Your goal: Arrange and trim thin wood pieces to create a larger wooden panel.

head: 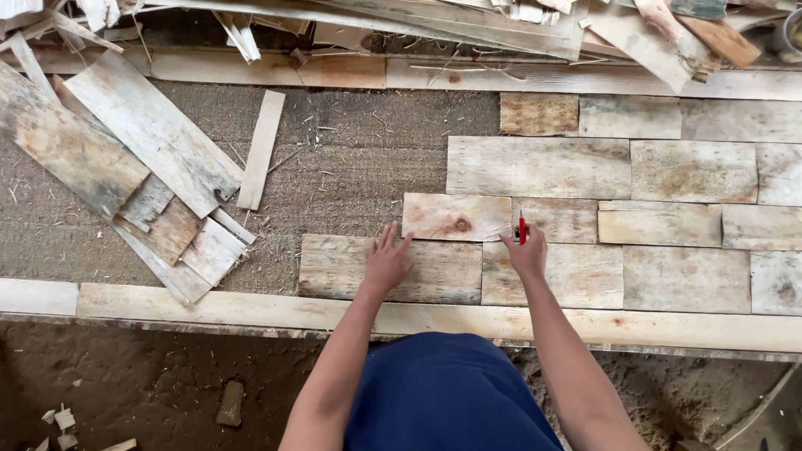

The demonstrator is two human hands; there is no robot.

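My left hand [387, 262] lies flat, fingers spread, on a pale veneer sheet [334, 269] in the front row. Its fingertips reach the sheet with a dark knot [456, 217] just beyond. My right hand [527, 252] grips a small red-handled tool [522, 229], its tip at the seam between the knot sheet and the sheet to its right [561, 220]. Several rectangular veneer sheets lie edge to edge in rows on a brown fibrous mat [351, 159].
A loose stack of veneer pieces [142, 167] lies on the mat at the left. Long wooden strips [434, 25] pile up along the far side. A pale plank [209, 305] borders the near edge, with dirt floor [125, 384] below.
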